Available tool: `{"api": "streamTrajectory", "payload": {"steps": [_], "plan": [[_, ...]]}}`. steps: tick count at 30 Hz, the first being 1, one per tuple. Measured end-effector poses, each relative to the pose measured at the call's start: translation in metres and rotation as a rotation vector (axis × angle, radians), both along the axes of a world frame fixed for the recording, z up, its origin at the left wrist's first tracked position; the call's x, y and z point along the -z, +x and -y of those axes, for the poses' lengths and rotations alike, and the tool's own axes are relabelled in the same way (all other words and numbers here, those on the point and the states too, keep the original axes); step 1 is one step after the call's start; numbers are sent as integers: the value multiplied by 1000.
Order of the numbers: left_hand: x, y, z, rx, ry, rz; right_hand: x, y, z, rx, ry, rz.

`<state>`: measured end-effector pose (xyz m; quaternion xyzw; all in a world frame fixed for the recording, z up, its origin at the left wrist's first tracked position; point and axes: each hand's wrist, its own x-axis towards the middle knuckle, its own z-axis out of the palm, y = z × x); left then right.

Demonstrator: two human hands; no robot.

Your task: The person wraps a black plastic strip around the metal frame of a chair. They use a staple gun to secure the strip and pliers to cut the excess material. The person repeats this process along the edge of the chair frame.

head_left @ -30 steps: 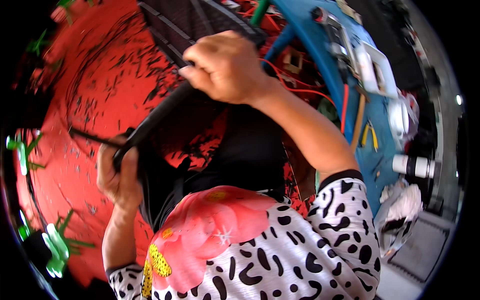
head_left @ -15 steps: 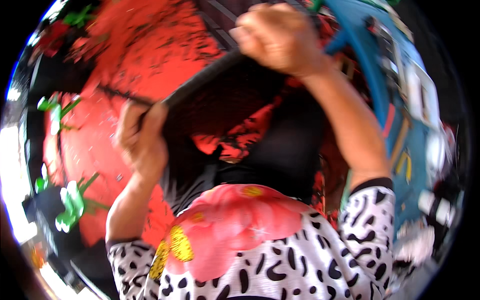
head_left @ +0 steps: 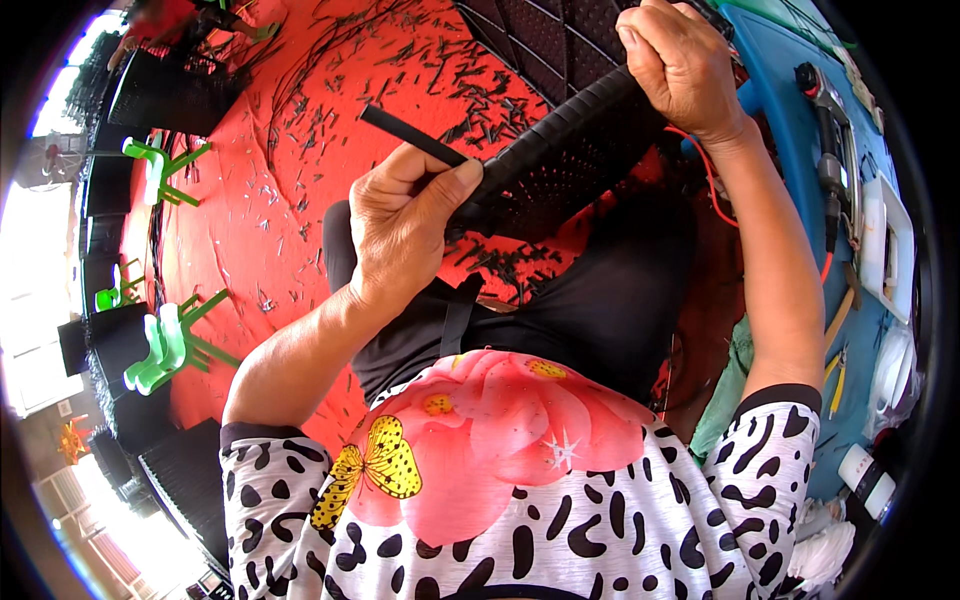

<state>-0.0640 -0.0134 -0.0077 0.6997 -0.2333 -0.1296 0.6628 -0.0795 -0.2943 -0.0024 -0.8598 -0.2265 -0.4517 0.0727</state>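
A black perforated panel [head_left: 575, 165] lies tilted above my lap, its upper edge [head_left: 545, 128] wrapped in ridged black strip. At the left end of that edge, my left hand [head_left: 405, 220] is closed, thumb pressed on a flat black strip [head_left: 410, 134] whose loose end sticks out to the upper left. My right hand [head_left: 685, 75] is closed in a fist at the far right end of the wrapped edge. What its fingers hold is hidden.
Black scraps [head_left: 490, 110] litter the red floor. A dark quilted-looking panel [head_left: 545, 45] lies ahead. A blue table [head_left: 775, 55] at right carries a power tool [head_left: 830, 150], yellow-handled pliers [head_left: 836, 380] and a white tray [head_left: 885, 245]. Green-and-white stools [head_left: 170, 345] and black woven pieces [head_left: 165, 95] stand left.
Both hands and the panel have shifted right in the picture. The strip at my left hand now points more sharply to the upper left. The earlier view was smeared by motion.
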Motion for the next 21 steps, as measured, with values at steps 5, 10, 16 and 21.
{"api": "streamTrajectory", "payload": {"steps": [5, 10, 16, 21], "plan": [[-6, 3, 10, 77, 14, -22, 1, -10, 10, 89, 9, -58], [-6, 10, 20, 148, 4, -154, 3, -14, 14, 125, 33, -73], [-5, 25, 20, 237, 59, -197, -1, -14, 12, 147, 29, -110], [-14, 22, 30, 236, 149, -214, -3, -22, 16, 212, 55, -92]]}}
